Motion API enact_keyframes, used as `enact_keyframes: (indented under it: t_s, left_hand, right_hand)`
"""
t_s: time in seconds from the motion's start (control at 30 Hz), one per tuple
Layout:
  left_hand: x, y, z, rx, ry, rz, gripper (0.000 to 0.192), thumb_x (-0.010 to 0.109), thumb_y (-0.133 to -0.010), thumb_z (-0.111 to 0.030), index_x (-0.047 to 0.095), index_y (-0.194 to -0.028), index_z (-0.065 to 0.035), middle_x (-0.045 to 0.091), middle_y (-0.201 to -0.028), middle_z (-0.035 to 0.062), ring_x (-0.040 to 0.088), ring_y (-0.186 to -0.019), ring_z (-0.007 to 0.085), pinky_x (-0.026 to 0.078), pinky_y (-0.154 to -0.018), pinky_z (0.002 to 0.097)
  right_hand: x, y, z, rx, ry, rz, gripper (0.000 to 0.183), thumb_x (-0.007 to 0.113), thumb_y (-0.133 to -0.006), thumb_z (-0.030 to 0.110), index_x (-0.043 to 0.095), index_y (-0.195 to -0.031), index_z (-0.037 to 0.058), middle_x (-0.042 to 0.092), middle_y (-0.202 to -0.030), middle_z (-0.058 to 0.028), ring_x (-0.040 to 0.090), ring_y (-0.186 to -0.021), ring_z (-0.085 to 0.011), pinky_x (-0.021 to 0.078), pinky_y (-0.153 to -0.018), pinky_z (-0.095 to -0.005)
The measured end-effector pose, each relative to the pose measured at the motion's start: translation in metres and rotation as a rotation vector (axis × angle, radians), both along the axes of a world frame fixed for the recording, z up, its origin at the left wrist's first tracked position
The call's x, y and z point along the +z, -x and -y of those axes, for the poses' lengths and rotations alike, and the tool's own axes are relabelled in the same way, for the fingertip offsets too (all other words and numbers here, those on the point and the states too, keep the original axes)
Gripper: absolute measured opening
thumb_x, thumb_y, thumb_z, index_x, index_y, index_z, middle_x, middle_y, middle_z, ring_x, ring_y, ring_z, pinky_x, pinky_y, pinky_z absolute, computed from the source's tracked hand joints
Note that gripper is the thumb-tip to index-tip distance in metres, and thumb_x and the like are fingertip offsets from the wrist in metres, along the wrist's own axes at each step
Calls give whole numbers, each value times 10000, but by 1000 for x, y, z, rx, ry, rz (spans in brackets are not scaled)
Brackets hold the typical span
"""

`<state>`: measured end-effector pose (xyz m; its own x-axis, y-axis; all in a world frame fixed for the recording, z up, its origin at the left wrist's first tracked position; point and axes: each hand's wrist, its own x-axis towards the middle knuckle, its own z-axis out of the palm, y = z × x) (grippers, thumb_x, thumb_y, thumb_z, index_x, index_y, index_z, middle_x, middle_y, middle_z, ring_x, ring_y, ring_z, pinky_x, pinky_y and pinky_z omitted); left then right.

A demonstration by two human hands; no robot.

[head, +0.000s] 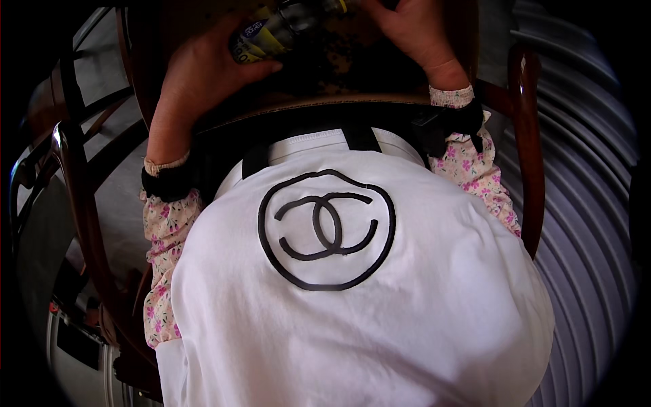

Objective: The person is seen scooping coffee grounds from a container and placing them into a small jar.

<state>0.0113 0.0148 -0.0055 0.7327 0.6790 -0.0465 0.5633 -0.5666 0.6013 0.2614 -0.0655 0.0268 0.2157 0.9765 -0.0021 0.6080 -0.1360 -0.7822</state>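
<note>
At the top of the head view, my left hand (pixel 203 76) is wrapped around a bottle (pixel 262 38) with a yellow and blue label that bears writing. The bottle lies tilted, with its dark clear part (pixel 297 18) towards the upper right. Across from it, my right hand (pixel 417 35) is near a yellow-banded piece (pixel 338 5) at the top rim. The fingertips of my right hand are cut off by the picture's edge, so its hold cannot be told. Below both hands is a dark, mottled surface (pixel 351 66) with a stitched brown edge.
Polished wooden chair frames (pixel 91 229) stand to my left. A curved wooden post (pixel 526 142) rises close to my right forearm. Beyond it are grey ridged folds (pixel 585 203). My white shirt (pixel 356 330) fills the lower middle, and black bands circle both floral sleeves (pixel 165 244).
</note>
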Motion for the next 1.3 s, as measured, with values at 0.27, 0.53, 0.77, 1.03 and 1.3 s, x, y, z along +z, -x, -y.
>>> enact_keyframes:
  t_s: [0.27,0.53,0.77,1.03,1.3]
  left_hand:
    - [-11,0,-4,-12,-103,76,711,841,-651,-458,604,-1203,-77,708,-925,157,706,-841,303,569,-725,375]
    - [-6,-4,-4,110,6,-36,674,819,-708,-454,590,-1184,-33,696,-971,175,699,-882,293,561,-753,363]
    - [-6,-1,-4,100,-24,7,673,830,-702,-435,594,-1178,-21,695,-986,173,697,-895,283,556,-770,356]
    - [-6,0,-4,24,-16,50,723,856,-670,-395,579,-1226,-24,690,-1016,177,692,-920,282,547,-807,356]
    - [0,2,1,7,16,-41,743,855,-662,-392,567,-1251,-44,688,-1032,180,688,-938,306,542,-817,369]
  right_hand:
    - [-1,-2,0,81,-180,27,200,642,-838,16,680,-1031,-19,703,-896,-159,680,-780,-228,520,-687,-293]
    - [-17,-13,9,411,94,401,200,709,-780,85,705,-975,39,704,-883,-115,680,-786,-214,521,-709,-313]
    - [-12,2,14,798,420,186,184,721,-762,113,723,-944,84,707,-871,-85,679,-814,-222,524,-753,-319]
    - [1,-9,0,21,23,171,152,707,-800,65,701,-931,-13,698,-799,-136,660,-695,-183,501,-628,-291]
    - [-6,1,1,-49,-24,-22,127,698,-841,78,711,-920,-21,701,-761,-80,613,-651,-104,480,-605,-250]
